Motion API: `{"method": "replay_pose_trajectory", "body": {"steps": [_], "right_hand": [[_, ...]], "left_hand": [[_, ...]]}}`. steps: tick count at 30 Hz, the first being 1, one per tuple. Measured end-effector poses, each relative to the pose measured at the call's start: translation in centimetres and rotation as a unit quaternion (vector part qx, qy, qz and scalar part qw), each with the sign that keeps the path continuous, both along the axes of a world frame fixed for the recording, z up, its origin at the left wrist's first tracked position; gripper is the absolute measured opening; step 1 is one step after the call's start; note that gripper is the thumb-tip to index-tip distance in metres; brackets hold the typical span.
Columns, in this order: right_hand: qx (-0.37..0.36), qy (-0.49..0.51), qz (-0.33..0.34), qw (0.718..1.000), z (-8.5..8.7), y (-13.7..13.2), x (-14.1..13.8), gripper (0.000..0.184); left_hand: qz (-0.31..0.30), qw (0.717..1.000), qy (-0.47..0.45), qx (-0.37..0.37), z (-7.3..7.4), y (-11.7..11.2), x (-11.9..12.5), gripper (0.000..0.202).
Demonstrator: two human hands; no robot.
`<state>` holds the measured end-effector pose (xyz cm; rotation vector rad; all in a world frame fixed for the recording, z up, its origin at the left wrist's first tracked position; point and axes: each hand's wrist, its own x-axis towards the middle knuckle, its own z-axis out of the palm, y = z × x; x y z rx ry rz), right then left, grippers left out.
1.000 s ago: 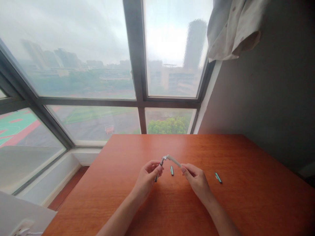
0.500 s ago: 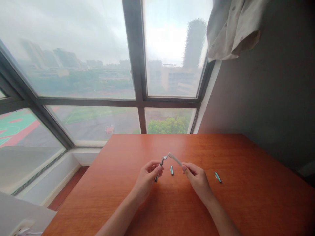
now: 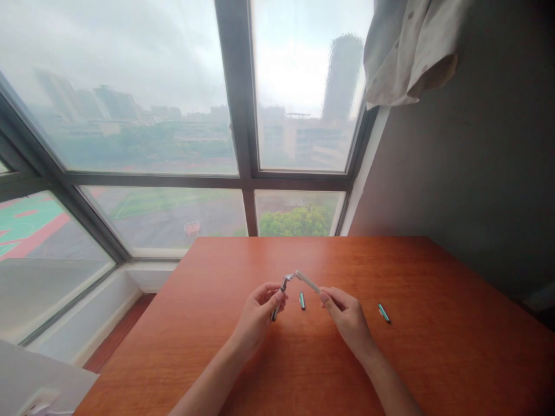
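My left hand (image 3: 260, 309) is closed round the dark handle of a razor (image 3: 283, 286), whose silvery neck and head point up and to the right. Between the fingers and thumb of my right hand (image 3: 347, 315) is a pale, slim toothbrush (image 3: 309, 281), slanting up to the left. Its head end is right by the razor's top; whether they touch I cannot tell. Below and between the hands lies a small green-and-black razor cartridge (image 3: 302, 301). Another razor cartridge (image 3: 384, 313) rests to the right of my right hand.
Both forearms extend over a reddish-brown wooden table (image 3: 208, 271). Large window panes with a grey frame (image 3: 245, 182) stand behind it. A dark wall (image 3: 433, 173) runs along the right, with a pale hanging cloth (image 3: 411, 58) above. A white ledge (image 3: 115, 300) is at the left.
The toothbrush's head end has shifted very slightly left at the razor's top. Both hands keep their grips, and the cartridges lie where they were.
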<state>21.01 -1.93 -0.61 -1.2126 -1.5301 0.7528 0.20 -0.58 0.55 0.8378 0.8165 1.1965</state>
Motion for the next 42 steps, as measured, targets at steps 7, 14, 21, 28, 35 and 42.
{"method": "replay_pose_trajectory", "body": {"steps": [7, 14, 21, 28, 35, 42], "right_hand": [[0.003, -0.003, 0.006, 1.0, -0.09, 0.12, 0.18, 0.031], [0.005, -0.004, 0.01, 1.0, 0.0, 0.04, 0.11, 0.03], [0.005, -0.008, 0.013, 1.0, 0.07, 0.11, 0.16, 0.032], [0.008, -0.024, -0.017, 1.0, -0.05, 0.2, 0.27, 0.036], [0.002, -0.006, -0.015, 1.0, 0.12, 0.03, 0.15, 0.036], [0.006, -0.012, -0.01, 1.0, 0.3, 0.06, 0.05, 0.038]], "left_hand": [[-0.005, 1.0, -0.014, -0.007, 0.16, 0.02, -0.02, 0.022], [-0.006, 1.0, -0.011, -0.01, 0.31, -0.1, -0.03, 0.021], [-0.004, 1.0, -0.008, -0.015, 0.33, -0.09, -0.14, 0.021], [0.01, 0.999, -0.011, -0.031, 0.54, -0.11, -0.04, 0.024], [0.01, 0.999, -0.017, -0.03, 0.32, -0.05, -0.03, 0.025], [-0.007, 1.0, -0.006, -0.019, 0.62, -0.23, -0.01, 0.024]]}}
